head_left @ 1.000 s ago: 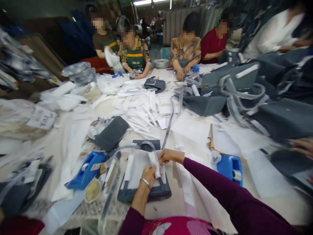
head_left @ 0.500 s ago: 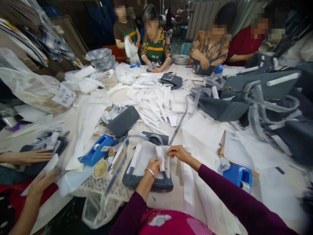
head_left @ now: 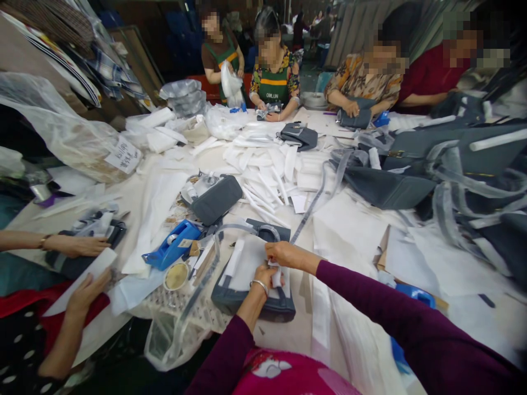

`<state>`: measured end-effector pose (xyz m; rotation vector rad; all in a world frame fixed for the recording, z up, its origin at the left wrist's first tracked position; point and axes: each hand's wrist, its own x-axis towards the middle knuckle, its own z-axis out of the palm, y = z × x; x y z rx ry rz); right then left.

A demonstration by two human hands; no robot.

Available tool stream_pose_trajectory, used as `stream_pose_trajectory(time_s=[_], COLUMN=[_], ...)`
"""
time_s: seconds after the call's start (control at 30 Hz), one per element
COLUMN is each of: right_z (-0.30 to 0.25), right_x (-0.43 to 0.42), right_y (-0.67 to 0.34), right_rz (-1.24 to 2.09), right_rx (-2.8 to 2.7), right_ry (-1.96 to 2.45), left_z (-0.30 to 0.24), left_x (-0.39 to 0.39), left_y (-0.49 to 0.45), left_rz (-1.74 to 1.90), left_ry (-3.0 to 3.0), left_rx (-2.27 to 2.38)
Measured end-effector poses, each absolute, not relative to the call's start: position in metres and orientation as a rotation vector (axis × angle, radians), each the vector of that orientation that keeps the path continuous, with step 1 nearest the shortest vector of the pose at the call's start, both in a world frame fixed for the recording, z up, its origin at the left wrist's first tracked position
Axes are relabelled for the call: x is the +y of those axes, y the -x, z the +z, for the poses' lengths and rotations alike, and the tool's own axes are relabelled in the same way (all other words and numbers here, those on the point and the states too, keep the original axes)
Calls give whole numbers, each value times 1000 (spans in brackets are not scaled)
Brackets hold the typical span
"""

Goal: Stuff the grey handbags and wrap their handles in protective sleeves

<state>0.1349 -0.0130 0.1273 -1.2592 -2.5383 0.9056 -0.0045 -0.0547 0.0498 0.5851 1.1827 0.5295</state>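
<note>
A grey handbag [head_left: 247, 299] lies flat on the table in front of me, partly covered by white wrapping paper [head_left: 251, 260]. Over its top edge my left hand [head_left: 263, 274], with a silver bangle on the wrist, is closed on a small roll of white paper [head_left: 276, 276]. My right hand [head_left: 282, 254] reaches in from the right and pinches the top of that same white paper roll. A strap wrapped in clear plastic [head_left: 230, 230] loops off the bag to the left.
A blue tape dispenser [head_left: 173, 244] and a tape roll [head_left: 176, 276] sit left of the bag; another blue dispenser [head_left: 415, 296] is under my right sleeve. Strips of white paper [head_left: 267, 175] and grey bags [head_left: 387, 186] cover the table. A neighbour's hands [head_left: 82, 263] work at left; several people sit opposite.
The view swung left, bringing a neighbour's hands into sight. My right hand moved closer to my left, onto the paper roll over the bag.
</note>
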Motion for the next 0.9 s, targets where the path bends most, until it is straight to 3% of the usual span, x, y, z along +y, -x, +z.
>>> stream_pose_trajectory(time_s=[0.5, 0.9], right_z=[116, 125], right_x=[19, 27], right_y=[-129, -105], right_rz=[1011, 715], right_rx=[-2769, -3123], right_ry=[1099, 788], left_z=[53, 48], left_x=[-59, -56], left_y=[4, 3], left_rz=[567, 547], left_ry=[-734, -699], left_rx=[1202, 1261])
